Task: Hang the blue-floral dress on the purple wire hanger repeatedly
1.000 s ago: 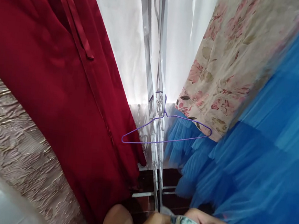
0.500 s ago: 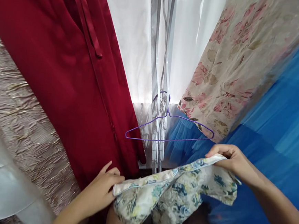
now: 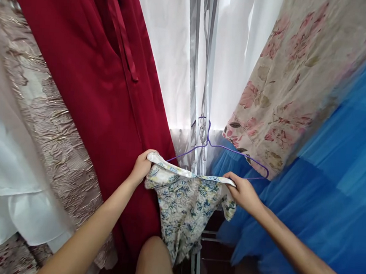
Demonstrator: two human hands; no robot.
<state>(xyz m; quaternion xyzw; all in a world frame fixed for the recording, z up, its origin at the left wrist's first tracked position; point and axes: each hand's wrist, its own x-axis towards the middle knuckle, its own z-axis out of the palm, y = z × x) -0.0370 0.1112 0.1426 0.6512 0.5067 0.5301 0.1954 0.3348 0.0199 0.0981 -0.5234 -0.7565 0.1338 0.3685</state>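
A white blouse with blue and yellow flowers (image 3: 185,209) hangs stretched between my hands. My left hand (image 3: 141,167) is closed on one end of its white-edged neckline. The other end is pinched in my right hand (image 3: 243,193), with a short sleeve dangling beside the fingers. Just behind the blouse's top edge, a purple hanger (image 3: 238,153) hangs from a metal rack pole. The blouse covers most of the hanger's lower bar and part of its left arm; I cannot tell whether they touch.
A long red garment (image 3: 110,97) hangs on the left, beside textured pinkish fabric (image 3: 61,114) and white ruffled cloth (image 3: 25,213). On the right are a pink-flowered garment (image 3: 268,101) and blue tulle (image 3: 319,181). White curtains (image 3: 161,46) hang behind the pole (image 3: 194,49). A knee shows below.
Both hands have raised the blouse towards the hanger and moved it forward. Its neckline is now more level, and its body hangs straighter below.
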